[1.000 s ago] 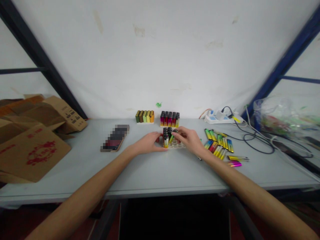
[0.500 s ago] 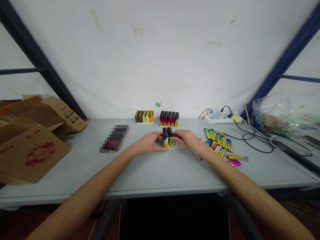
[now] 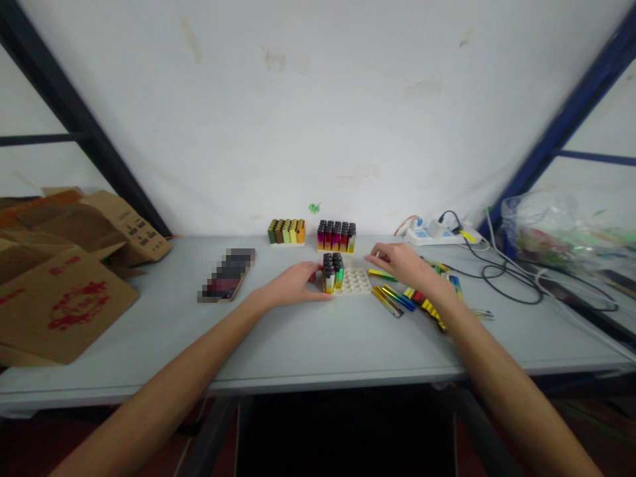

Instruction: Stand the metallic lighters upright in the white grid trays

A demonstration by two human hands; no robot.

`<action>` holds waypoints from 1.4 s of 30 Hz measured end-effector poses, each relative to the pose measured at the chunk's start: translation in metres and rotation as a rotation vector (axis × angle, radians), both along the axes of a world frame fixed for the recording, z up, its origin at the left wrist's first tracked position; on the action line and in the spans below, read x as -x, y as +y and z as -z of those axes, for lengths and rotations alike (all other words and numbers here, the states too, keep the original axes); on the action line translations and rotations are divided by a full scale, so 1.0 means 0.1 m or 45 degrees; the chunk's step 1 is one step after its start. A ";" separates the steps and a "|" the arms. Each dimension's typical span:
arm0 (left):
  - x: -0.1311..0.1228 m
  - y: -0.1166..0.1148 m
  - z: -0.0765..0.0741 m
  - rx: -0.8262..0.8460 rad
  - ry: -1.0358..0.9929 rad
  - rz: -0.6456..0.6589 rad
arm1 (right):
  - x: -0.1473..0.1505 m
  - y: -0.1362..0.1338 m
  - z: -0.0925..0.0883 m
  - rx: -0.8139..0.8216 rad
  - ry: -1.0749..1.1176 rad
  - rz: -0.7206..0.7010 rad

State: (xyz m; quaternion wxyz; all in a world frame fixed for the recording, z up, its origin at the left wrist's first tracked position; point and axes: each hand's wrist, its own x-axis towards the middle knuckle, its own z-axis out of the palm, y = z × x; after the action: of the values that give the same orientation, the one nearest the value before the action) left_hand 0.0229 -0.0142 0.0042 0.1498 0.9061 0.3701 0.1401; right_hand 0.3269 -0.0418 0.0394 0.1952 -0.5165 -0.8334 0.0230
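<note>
Two grips: your right grip (image 3: pixel 403 263) is loosely parted, with nothing visible in it; your left grip (image 3: pixel 297 283) is closed about the left end of a white tray (image 3: pixel 356 289). Just on your side of the right grip, the nearer one, a green-and-yellow lighter (image 3: pixel 381 273) lies on the bench (image 3: pixel 298 341), long axis roughly left to right; whether they touch cannot be told. Upright lighters (image 3: pixel 333 273) stand in the tray's left part, bare sockets (image 3: pixel 358 279) to their right. Loose lighters (image 3: pixel 400 299) lie around your right forearm (image 3: pixel 479 354); two blocks of lighters (image 3: pixel 287 232) stand behind the tray.
</note>
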 end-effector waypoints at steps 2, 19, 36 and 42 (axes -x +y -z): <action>0.00 -0.01 -0.01 0.007 0.018 -0.015 | -0.19 0.03 -0.02 0.079 -0.093 0.109; 0.02 0.04 0.04 0.003 0.017 -0.007 | -0.37 0.10 0.14 0.357 -0.183 0.139; 0.00 -0.01 0.00 0.026 -0.046 -0.018 | 0.17 -0.05 0.07 0.456 1.383 -0.159; 0.00 -0.02 -0.01 0.015 -0.054 0.001 | 0.33 -0.13 0.09 0.625 1.466 -0.296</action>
State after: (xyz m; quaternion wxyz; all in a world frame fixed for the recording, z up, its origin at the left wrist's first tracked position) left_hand 0.0232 -0.0158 0.0056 0.1630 0.9022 0.3672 0.1569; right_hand 0.2941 -0.0548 0.0304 0.4843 -0.3571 -0.6161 0.5083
